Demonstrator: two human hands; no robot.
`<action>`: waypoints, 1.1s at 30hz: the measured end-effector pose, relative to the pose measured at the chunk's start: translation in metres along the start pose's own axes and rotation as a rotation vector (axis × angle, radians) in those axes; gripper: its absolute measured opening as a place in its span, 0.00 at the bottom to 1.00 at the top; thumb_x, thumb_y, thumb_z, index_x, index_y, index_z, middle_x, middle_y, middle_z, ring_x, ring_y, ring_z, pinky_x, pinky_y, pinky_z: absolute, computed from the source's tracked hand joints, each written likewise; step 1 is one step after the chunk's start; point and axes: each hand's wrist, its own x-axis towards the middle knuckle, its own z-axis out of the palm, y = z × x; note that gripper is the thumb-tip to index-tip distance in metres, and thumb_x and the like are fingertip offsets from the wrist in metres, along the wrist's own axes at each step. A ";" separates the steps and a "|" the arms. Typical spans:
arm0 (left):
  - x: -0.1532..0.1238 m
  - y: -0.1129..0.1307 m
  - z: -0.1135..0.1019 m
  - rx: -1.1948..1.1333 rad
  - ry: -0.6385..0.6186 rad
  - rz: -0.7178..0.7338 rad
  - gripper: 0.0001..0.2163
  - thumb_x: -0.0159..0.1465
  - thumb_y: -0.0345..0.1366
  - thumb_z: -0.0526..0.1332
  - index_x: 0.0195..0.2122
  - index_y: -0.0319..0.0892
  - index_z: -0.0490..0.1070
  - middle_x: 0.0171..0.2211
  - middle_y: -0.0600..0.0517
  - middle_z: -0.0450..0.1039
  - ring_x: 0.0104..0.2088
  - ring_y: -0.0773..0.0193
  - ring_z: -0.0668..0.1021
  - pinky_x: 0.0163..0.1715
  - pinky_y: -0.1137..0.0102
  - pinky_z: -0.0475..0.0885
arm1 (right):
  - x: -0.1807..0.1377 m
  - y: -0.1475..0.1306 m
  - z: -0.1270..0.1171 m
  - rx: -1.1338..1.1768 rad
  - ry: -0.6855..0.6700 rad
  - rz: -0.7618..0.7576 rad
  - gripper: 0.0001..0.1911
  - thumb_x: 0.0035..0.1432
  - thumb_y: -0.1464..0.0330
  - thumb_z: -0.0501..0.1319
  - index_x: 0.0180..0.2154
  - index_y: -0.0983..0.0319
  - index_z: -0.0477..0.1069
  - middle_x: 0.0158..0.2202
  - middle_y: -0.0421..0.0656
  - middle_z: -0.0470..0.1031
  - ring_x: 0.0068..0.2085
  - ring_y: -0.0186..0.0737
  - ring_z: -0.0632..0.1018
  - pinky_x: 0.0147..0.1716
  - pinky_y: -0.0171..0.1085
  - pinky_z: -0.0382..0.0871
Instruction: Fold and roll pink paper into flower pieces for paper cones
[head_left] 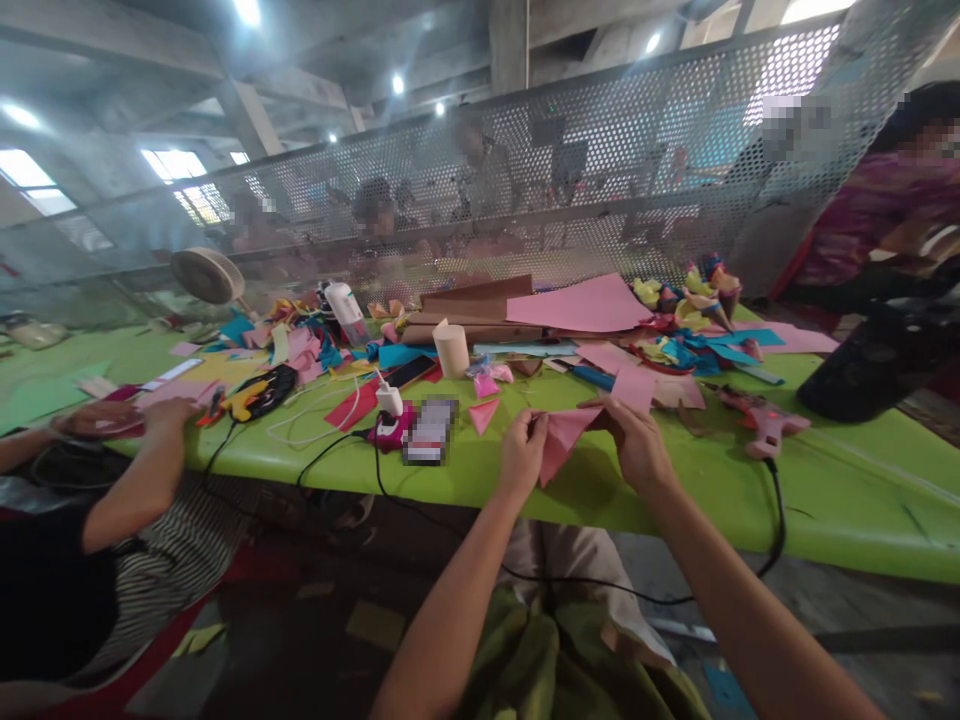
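Observation:
I hold a folded pink paper piece (564, 436) over the front edge of the green table (840, 490). My left hand (523, 452) pinches its left corner. My right hand (634, 440) grips its right side, fingers closed on the paper. A small pink paper triangle (483, 413) lies on the table just left of my left hand. A pink glue gun (765, 425) rests to the right of my right hand, its black cord hanging off the edge.
Coloured paper scraps, a large pink sheet (585, 303), brown card, a paper cup (452, 350), a power strip (391, 420) with cables and paper cones (697, 290) cover the table. A person's arm (135, 470) rests at left. Another person sits at far right. Perforated metal mesh stands behind.

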 end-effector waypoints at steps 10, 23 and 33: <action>0.004 0.005 -0.005 0.349 -0.080 0.180 0.06 0.67 0.33 0.56 0.38 0.43 0.72 0.38 0.46 0.78 0.40 0.58 0.79 0.42 0.66 0.72 | 0.000 0.002 0.002 -0.113 -0.090 0.077 0.18 0.40 0.53 0.73 0.26 0.61 0.77 0.24 0.41 0.76 0.26 0.37 0.73 0.26 0.35 0.66; 0.001 -0.008 -0.008 -0.092 -0.265 -0.175 0.18 0.61 0.52 0.60 0.30 0.40 0.70 0.22 0.55 0.69 0.20 0.67 0.70 0.21 0.72 0.65 | 0.002 0.003 0.000 -0.104 -0.060 0.049 0.21 0.39 0.50 0.72 0.25 0.60 0.75 0.23 0.39 0.74 0.25 0.35 0.71 0.26 0.34 0.65; 0.001 -0.003 -0.011 0.088 -0.309 -0.120 0.15 0.62 0.46 0.60 0.38 0.39 0.76 0.21 0.56 0.68 0.15 0.72 0.65 0.17 0.75 0.58 | -0.004 -0.002 0.005 -0.175 -0.190 0.097 0.23 0.39 0.49 0.72 0.28 0.61 0.77 0.26 0.43 0.78 0.27 0.38 0.75 0.28 0.36 0.70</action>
